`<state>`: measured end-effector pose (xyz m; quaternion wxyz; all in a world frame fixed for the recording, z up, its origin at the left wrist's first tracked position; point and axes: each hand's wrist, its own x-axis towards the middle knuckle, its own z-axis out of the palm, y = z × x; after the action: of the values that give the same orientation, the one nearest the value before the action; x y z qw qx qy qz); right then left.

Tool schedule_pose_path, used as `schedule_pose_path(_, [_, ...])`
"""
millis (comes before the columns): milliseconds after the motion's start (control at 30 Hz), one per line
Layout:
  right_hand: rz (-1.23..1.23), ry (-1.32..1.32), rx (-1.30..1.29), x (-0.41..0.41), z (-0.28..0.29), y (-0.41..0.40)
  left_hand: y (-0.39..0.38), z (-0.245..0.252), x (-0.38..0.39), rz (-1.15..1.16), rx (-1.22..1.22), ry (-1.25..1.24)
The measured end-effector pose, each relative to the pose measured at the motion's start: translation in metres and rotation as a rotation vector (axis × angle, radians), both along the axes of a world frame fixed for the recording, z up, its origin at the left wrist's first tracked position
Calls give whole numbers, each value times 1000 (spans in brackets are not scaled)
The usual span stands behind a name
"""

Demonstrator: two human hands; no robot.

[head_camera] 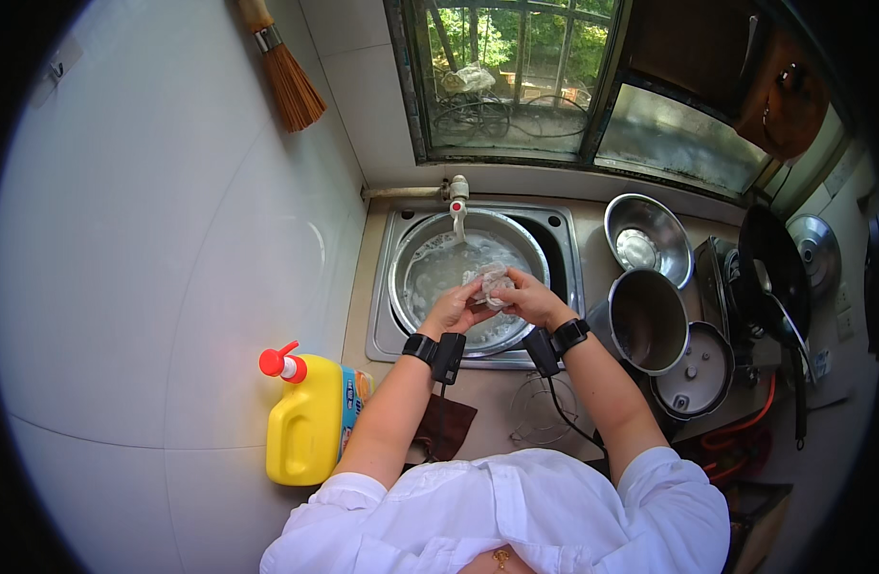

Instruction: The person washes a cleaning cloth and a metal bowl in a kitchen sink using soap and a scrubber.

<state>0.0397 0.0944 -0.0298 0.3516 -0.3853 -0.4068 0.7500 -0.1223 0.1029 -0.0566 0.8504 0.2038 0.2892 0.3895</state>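
Both hands hold a crumpled whitish cloth [494,281] above a round metal basin [399,287]. My left hand [453,308] has its fingers on the cloth's left and lower side. From the right, my right hand [532,298] grips it between thumb and fingers. Cloudy, sudsy water [439,273] fills part of the basin, which sits inside a stainless steel sink [383,337]. Over the basin's far rim reaches a tap [458,208] with a red dot; whether water runs from it I cannot tell. Each wrist wears a black strap with a cabled box.
A yellow pump jug [303,423] stands left of my arm. To the right are a steel bowl [680,240], a deep pot [651,323], a pot lid [694,373], a wire rack [543,409] and a wok [762,251] on a stove. A bristle brush [290,79] hangs on the left wall.
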Motion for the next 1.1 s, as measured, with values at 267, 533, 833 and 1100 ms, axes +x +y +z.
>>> schedule_pose_path(267, [-93, -124, -20, 25, -32, 6, 0, -7, -11, 310, 121, 241])
schedule_pose_path(533, [-384, -379, 225, 15, -13, -2, -7, 3, -19, 93, -19, 111])
schedule_pose_path(833, [-209, -887, 857, -44, -1, -21, 3, -17, 16, 20, -122, 321])
schedule_pose_path(1100, [-308, -806, 757, -33, -11, -6, 2, -13, 26, 120, 345, 631])
